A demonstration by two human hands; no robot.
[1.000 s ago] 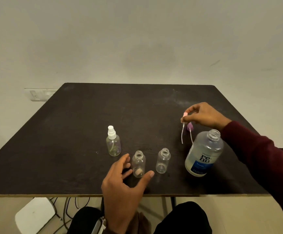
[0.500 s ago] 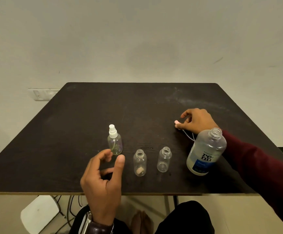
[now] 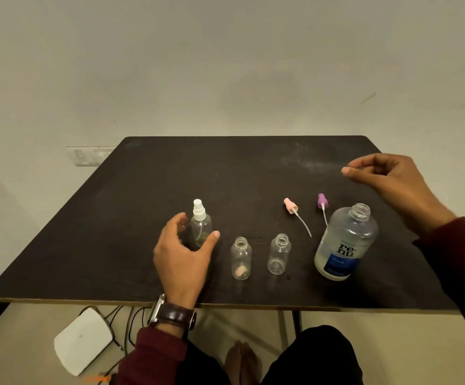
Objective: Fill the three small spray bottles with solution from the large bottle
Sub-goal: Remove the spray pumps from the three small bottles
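Note:
Three small clear bottles stand on the dark table (image 3: 114, 232). The left bottle (image 3: 201, 227) wears a white spray top; the middle bottle (image 3: 241, 258) and the right bottle (image 3: 279, 254) are uncapped. My left hand (image 3: 182, 254) is open, its fingers curved around the left bottle without clearly gripping it. The large uncapped bottle (image 3: 345, 243) with a blue label stands at the right. A pink spray top (image 3: 291, 205) and a purple spray top (image 3: 321, 201) lie behind it. My right hand (image 3: 392, 182) hovers above the table, fingers loosely apart, holding nothing.
The table's near edge runs just in front of the bottles. Below it I see my knees, bare feet, a white device (image 3: 82, 340) with cables on the floor, and a wall socket (image 3: 86, 156) at the left.
My right hand set the pink spray top down on the table and lifted away to the right. My left hand moved forward from the table's front to the capped left bottle.

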